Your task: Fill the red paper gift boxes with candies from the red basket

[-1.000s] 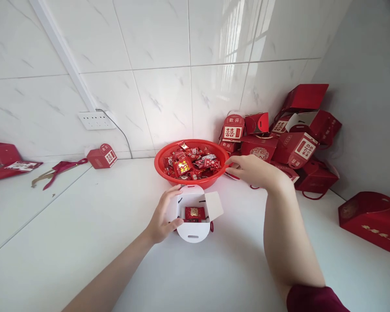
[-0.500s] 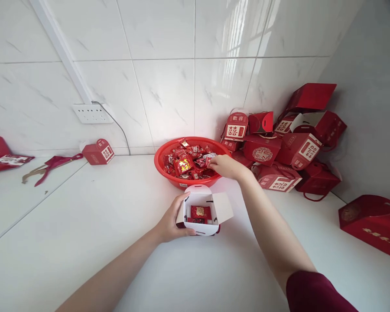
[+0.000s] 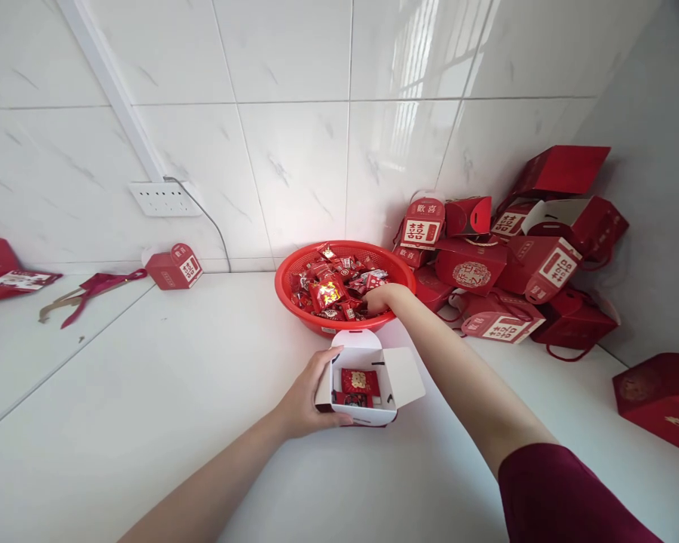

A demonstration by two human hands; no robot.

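My left hand (image 3: 312,398) is closed around the left side of a small gift box (image 3: 367,416), white inside, with its flaps spread. Red wrapped candies (image 3: 360,381) lie at the bottom of the box. Just beyond it stands a red plastic basket (image 3: 286,298) heaped with small wrapped candies (image 3: 327,292), most of them red, one with shiny gold print. My right hand (image 3: 380,299) reaches down into the basket's near right side. Its fingers are sunk among the candies, so whether they grip one is hidden.
Red gift boxes (image 3: 469,264) are piled against the wall at right, with another red box (image 3: 662,400) nearer at the right edge. At left are a small red box (image 3: 174,270), a dark red ribbon (image 3: 99,285) and a wall socket (image 3: 164,199) with a cable.
My right hand has gone deeper into the candies and its fingers have dropped out of sight. The left hand still holds the box. The view has shifted slightly.
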